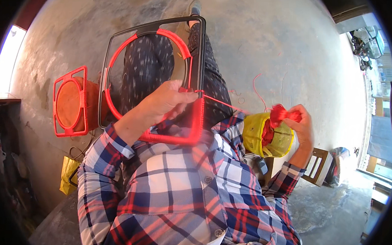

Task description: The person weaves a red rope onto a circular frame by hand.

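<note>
A black square frame with a round ring inside [203,47] rests upright over my lap, partly wrapped in red cord. My left hand [171,99] grips its right side, thumb pressed near where the wrapping ends. Out to the right, my right hand [303,124] is closed around a bundle of red cord [285,114]. From the frame a strand of red cord [226,104] runs toward that bundle. Below the bundle stands a yellow container [253,133] with more red material inside. The frame's lower right corner is slightly blurred.
On the left, a fully red frame [86,83] leans against a round orange-brown object [68,106]. A yellow bag [68,174] sits nearer to me. Behind my right arm is a wooden crate-like piece [317,166]. Loose red cord [258,91] lies on the concrete floor [267,40].
</note>
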`<state>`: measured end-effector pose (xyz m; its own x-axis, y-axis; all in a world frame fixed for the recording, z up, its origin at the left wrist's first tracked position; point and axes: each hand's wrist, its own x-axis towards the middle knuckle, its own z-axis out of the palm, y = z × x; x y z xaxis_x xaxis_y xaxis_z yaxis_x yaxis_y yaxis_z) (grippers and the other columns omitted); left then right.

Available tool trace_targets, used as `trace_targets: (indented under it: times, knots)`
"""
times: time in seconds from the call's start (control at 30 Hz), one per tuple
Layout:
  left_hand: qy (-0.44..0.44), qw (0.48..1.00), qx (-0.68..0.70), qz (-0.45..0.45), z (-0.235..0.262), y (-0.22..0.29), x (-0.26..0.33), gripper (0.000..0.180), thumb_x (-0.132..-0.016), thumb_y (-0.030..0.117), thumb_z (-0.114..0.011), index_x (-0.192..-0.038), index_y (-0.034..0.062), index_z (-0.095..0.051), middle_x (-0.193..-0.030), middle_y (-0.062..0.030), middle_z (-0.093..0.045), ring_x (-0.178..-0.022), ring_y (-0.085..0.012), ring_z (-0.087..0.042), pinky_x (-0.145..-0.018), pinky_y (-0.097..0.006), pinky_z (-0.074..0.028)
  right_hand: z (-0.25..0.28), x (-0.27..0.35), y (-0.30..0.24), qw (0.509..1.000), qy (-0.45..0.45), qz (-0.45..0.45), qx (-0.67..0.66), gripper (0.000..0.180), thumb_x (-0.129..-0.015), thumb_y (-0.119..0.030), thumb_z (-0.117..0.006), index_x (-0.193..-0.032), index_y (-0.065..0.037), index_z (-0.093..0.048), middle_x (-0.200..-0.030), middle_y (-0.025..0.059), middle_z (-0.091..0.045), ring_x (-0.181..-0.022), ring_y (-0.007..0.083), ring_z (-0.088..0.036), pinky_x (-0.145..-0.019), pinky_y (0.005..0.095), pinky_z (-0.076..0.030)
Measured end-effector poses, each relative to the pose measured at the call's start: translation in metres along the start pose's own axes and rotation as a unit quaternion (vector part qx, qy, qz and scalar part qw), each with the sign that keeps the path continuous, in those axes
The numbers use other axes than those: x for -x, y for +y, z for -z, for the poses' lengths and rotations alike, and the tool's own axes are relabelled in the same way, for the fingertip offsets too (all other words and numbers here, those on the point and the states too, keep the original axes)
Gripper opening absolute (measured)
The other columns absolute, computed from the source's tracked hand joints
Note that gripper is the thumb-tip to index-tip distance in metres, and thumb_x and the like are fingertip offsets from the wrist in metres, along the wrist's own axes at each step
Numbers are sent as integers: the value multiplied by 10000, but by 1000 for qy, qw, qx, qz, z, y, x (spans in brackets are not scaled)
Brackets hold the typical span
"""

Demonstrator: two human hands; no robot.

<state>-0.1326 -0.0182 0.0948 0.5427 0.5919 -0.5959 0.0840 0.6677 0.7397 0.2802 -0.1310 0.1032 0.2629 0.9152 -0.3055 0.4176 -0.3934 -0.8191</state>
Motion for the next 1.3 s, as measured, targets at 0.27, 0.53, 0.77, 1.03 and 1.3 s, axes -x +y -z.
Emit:
trace_targets:
  times: [0.27,0.53,0.77,1.03,1.3]
  knots:
    - [-10,1000,-9,17,-7,-4,1,154,-896,176,-659,-920,70,-550,-592,40,-472,-457,-32,-400,-395,-180,-311,-133,9,-13,936,-307,169,-47,500,-634,-154,-852,-1043,-24,-596,-1004,36,-615,-950,149,-572,-864,286,-450]
    - [19,999,-15,34,-9,1,4,148,-895,176,-650,-925,74,-548,-583,42,-465,-459,-31,-386,-394,-182,-294,-161,23,-32,899,-336,196,-202,505,-623,-150,-857,-1037,-14,-604,-1021,53,-618,-959,146,-572,-868,293,-445]
    - [12,999,-32,25,-5,-2,3,156,-893,185,-645,-965,83,-551,-594,51,-457,-472,-28,-387,-407,-187,-293,-170,9,-45,742,-60,74,-664,432,-704,-134,-578,-1102,27,-536,-1095,180,-589,-789,216,-615,-817,346,-516]
    - [9,999,-37,14,-7,-2,6,170,-882,200,-649,-974,91,-556,-653,53,-475,-506,-22,-413,-412,-182,-304,-201,8,-78,888,-208,36,-408,193,-881,-87,-632,-1049,-29,-557,-846,24,-619,-715,76,-588,-650,238,-476]
    - [8,1000,-1,25,-3,-9,-4,168,-861,166,-606,-959,53,-530,-696,19,-515,-456,-41,-429,-390,-187,-323,-181,13,-63,868,-187,16,-459,281,-745,31,-677,-994,-10,-553,-756,21,-601,-598,101,-569,-571,244,-467]
